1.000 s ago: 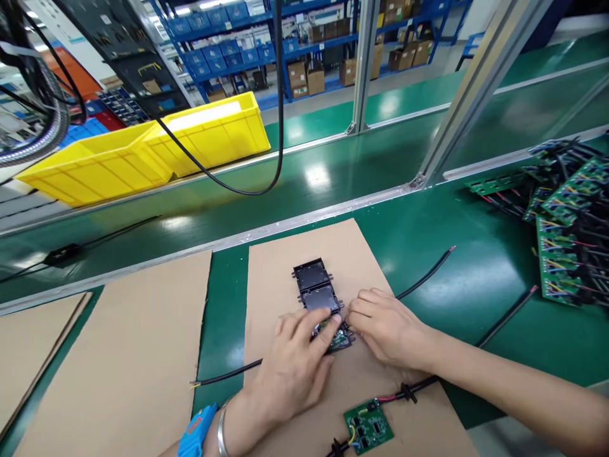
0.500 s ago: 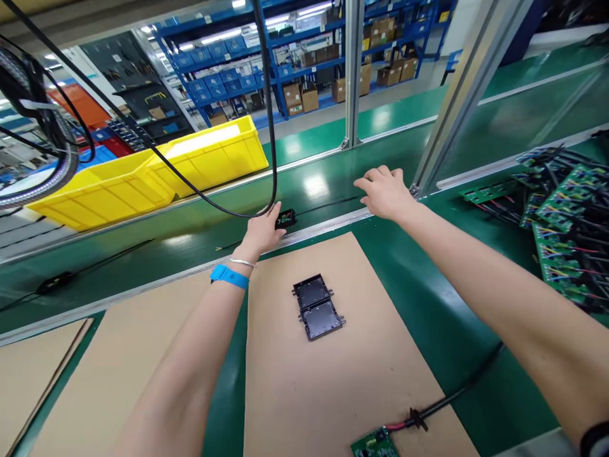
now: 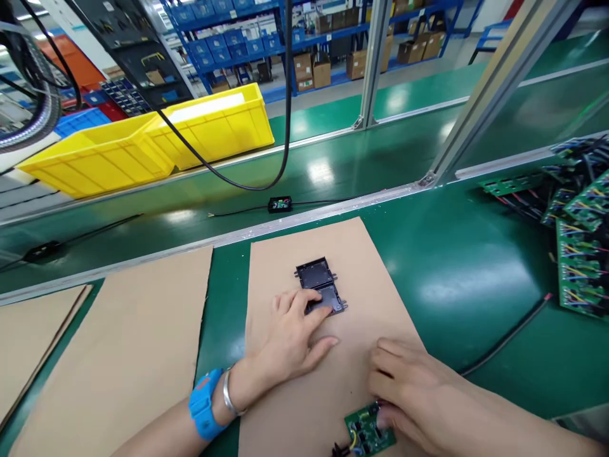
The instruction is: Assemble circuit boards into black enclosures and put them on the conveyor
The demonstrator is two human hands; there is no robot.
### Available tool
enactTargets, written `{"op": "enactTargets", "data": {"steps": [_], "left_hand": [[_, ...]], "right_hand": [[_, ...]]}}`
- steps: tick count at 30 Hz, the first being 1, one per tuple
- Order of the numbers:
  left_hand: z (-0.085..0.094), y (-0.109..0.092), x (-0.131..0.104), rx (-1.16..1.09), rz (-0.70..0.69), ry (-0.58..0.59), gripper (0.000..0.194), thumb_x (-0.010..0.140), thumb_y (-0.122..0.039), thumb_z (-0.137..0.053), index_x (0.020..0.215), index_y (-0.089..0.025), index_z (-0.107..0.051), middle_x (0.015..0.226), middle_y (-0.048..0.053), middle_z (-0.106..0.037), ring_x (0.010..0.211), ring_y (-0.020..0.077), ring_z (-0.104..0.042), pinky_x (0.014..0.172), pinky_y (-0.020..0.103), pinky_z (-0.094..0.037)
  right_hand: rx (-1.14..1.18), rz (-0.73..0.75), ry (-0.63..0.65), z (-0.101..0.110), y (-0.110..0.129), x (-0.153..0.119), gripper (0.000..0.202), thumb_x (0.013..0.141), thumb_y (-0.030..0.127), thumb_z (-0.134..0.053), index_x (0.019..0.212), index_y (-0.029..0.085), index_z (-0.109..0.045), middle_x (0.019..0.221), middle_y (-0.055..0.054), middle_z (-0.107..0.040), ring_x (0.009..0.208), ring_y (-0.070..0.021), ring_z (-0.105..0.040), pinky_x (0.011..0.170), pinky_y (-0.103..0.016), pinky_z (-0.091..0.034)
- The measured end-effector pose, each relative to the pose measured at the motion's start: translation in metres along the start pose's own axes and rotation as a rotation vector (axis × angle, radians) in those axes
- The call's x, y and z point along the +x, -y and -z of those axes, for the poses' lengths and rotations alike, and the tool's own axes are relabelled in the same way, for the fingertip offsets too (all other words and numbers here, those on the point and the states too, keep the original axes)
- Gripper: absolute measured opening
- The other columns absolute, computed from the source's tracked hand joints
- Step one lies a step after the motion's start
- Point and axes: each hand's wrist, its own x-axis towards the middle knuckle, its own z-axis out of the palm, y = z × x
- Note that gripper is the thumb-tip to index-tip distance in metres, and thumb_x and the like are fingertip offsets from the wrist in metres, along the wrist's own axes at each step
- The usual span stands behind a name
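My left hand [image 3: 297,327] reaches over the cardboard sheet, its fingers apart and their tips on the lower half of a black plastic case [image 3: 314,274]. That case lies opened out in two shallow halves. At the lower right, my right hand [image 3: 404,390] is closed at the edge of a green circuit board [image 3: 364,433], its thumb over the board's corner. A black cable [image 3: 509,339] runs out from behind that hand to a reddish tip. Black and coloured wires show at the board's lower left.
Beyond the metal rail, a small black box with a circuit board inside [image 3: 280,204] lies on the green belt [image 3: 328,168]. Yellow bins [image 3: 214,130] stand past it under a hanging black cable [image 3: 285,95]. Wired circuit boards [image 3: 580,260] are heaped at right, near a metal post [image 3: 495,89].
My left hand has left the small black box on the belt and come back to the case. My right hand has come down from the rail to the circuit board.
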Motion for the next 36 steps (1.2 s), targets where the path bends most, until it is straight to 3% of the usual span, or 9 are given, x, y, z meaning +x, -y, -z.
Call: {"op": "enactTargets", "data": {"steps": [4,9,12,14,19,21,24,30,36], "left_hand": [[0.002,-0.015,-0.018,-0.078,0.016,0.008,0.027,0.090,-0.029,-0.058,0.116,-0.022,-0.061,0.118,0.010,-0.055,0.109,0.0288,-0.046,0.093,0.048,-0.039],[0.029,-0.048,-0.029,-0.454,0.120,0.138,0.058,0.082,-0.042,-0.067,0.131,-0.019,-0.047,0.119,0.010,-0.056,0.103,0.0235,-0.054,0.088,0.036,-0.046],[0.031,-0.066,-0.027,-0.481,0.258,0.277,0.017,0.090,-0.033,-0.055,0.099,-0.019,-0.060,0.084,0.002,-0.063,0.072,0.0159,-0.057,0.065,0.027,-0.045],[0.026,-0.069,-0.023,-0.434,0.309,0.289,0.017,0.091,-0.022,-0.045,0.079,-0.019,-0.056,0.071,0.000,-0.060,0.063,0.0142,-0.054,0.059,0.026,-0.040],[0.025,-0.054,-0.012,-0.547,0.437,0.280,0.012,0.078,-0.012,-0.050,0.069,-0.019,-0.049,0.067,0.000,-0.061,0.061,0.0135,-0.054,0.057,0.024,-0.040],[0.034,-0.042,-0.011,-0.721,0.575,0.368,0.008,0.085,-0.023,-0.048,0.078,-0.019,-0.052,0.059,-0.001,-0.057,0.056,0.0137,-0.055,0.052,0.023,-0.041],[0.053,-0.023,-0.010,-0.923,0.682,0.484,0.032,0.092,-0.046,-0.044,0.107,-0.019,-0.051,0.067,-0.002,-0.059,0.050,0.0126,-0.054,0.046,0.022,-0.042],[0.056,0.002,-0.010,-0.337,0.421,0.257,0.049,0.074,-0.041,-0.076,0.116,-0.024,-0.057,0.110,0.005,-0.059,0.098,0.0238,-0.060,0.087,0.039,-0.049],[0.032,0.004,-0.013,-0.158,0.362,0.242,0.051,0.077,-0.038,-0.073,0.123,-0.026,-0.054,0.113,0.006,-0.057,0.096,0.0255,-0.062,0.083,0.040,-0.051]], "right_hand": [[-0.002,0.037,-0.035,-0.004,0.000,0.003,0.016,0.083,0.003,-0.049,0.079,0.018,-0.047,0.084,-0.003,-0.055,0.080,-0.0193,-0.048,0.070,-0.033,-0.038],[0.115,0.035,-0.164,0.010,0.005,0.005,0.015,0.091,0.006,-0.040,0.085,0.019,-0.044,0.084,-0.002,-0.055,0.078,-0.0168,-0.051,0.068,-0.029,-0.041],[0.114,0.047,-0.270,0.008,0.013,0.013,0.015,0.092,0.008,-0.038,0.099,0.019,-0.046,0.091,-0.004,-0.058,0.083,-0.0170,-0.055,0.071,-0.029,-0.044],[-0.054,0.026,-0.333,0.000,0.022,0.022,0.021,0.088,0.005,-0.040,0.101,0.019,-0.047,0.087,-0.004,-0.059,0.080,-0.0191,-0.056,0.067,-0.031,-0.045],[-0.649,0.026,-0.431,-0.011,0.051,0.045,0.023,0.076,0.006,-0.050,0.095,0.016,-0.056,0.077,-0.008,-0.057,0.068,-0.0248,-0.055,0.050,-0.032,-0.039],[-0.673,0.110,-0.404,0.000,0.051,0.050,0.032,0.075,0.009,-0.053,0.106,0.014,-0.057,0.086,-0.010,-0.058,0.071,-0.0245,-0.055,0.052,-0.032,-0.040],[-0.607,0.182,-0.310,0.025,0.037,0.059,0.034,0.083,0.016,-0.056,0.117,0.019,-0.055,0.099,-0.009,-0.055,0.079,-0.0232,-0.056,0.055,-0.031,-0.041],[-0.490,0.104,-0.166,0.039,-0.001,0.088,0.013,0.089,0.024,-0.062,0.102,0.022,-0.062,0.092,-0.004,-0.053,0.075,-0.0184,-0.055,0.054,-0.027,-0.032],[-0.449,0.178,-0.130,0.030,-0.014,0.100,0.008,0.089,0.024,-0.062,0.096,0.022,-0.061,0.088,-0.001,-0.056,0.074,-0.0168,-0.055,0.053,-0.029,-0.025]]}}
